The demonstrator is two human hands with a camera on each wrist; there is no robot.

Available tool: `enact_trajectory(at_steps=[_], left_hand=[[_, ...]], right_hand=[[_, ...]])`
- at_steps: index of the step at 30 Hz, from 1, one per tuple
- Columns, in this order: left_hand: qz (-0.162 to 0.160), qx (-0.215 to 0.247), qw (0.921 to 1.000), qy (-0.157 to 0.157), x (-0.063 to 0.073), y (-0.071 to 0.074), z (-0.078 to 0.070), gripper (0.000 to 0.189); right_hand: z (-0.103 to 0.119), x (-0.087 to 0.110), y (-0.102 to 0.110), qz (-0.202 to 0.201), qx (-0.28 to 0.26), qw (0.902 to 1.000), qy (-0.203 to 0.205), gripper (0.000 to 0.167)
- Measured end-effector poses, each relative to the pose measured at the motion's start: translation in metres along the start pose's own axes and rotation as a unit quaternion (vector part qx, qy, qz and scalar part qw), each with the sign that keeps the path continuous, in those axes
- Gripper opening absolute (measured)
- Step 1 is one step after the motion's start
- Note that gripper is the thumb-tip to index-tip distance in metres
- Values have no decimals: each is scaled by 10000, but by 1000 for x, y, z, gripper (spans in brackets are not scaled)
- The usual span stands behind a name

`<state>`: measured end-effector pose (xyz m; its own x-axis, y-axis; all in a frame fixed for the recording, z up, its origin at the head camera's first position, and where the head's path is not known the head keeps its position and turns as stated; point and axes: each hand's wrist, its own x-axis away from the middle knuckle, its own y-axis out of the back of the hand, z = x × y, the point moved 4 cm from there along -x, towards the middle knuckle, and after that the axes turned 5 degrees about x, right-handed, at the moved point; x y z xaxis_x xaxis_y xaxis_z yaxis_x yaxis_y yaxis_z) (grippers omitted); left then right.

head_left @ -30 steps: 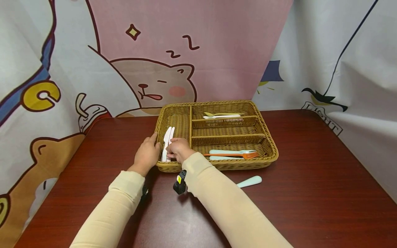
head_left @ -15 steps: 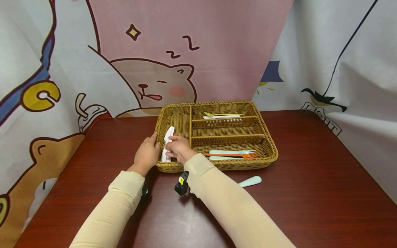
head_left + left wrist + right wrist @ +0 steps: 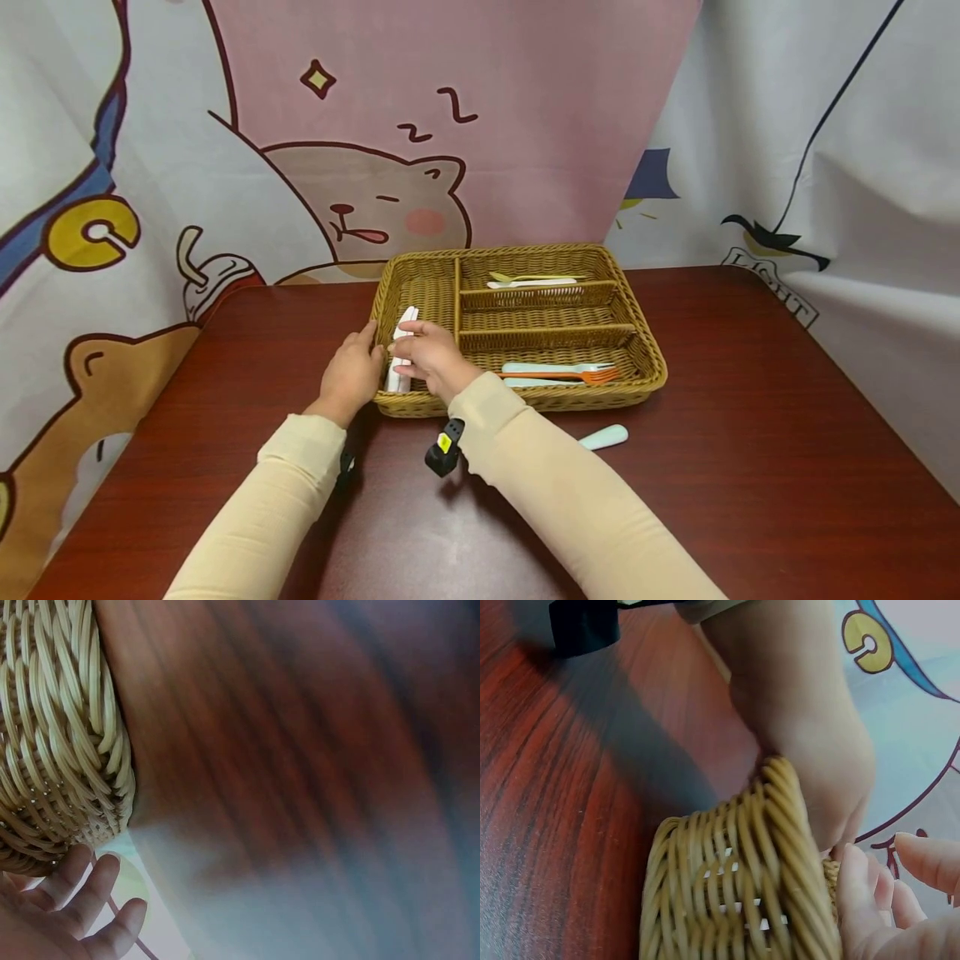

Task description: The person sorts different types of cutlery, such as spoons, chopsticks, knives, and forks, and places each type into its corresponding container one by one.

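Two pale pinkish-white plastic knives lie close together along the left side of the long left compartment of a wicker cutlery tray. My right hand is over them from the right, its fingers loosely spread and fingertips right at the knives; they are partly hidden behind it. In the right wrist view the fingers of the right hand sit just inside the tray's rim. My left hand rests against the tray's left outer wall, fingers extended, as the left wrist view shows beside the wicker.
A mint-handled piece of cutlery lies on the table in front of the tray, partly behind my right sleeve. The front right compartment holds an orange fork and mint cutlery. A yellowish utensil and a white one lie in the back compartment.
The two knives, slightly apart at first, now lie closer together. My right hand's fingers have loosened and spread, and the hand has shifted up slightly. The left hand stays at the tray's side.
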<state>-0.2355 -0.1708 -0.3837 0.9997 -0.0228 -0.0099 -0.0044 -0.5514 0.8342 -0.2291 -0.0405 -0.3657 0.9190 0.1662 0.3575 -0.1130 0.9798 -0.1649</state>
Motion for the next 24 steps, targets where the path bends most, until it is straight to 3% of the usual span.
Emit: enact_trajectory(at_steps=[24], left_hand=[[25, -10, 10000, -43, 1, 1, -1, 53]], right_hand=[[29, 35, 23, 301, 908, 9931, 683, 41]])
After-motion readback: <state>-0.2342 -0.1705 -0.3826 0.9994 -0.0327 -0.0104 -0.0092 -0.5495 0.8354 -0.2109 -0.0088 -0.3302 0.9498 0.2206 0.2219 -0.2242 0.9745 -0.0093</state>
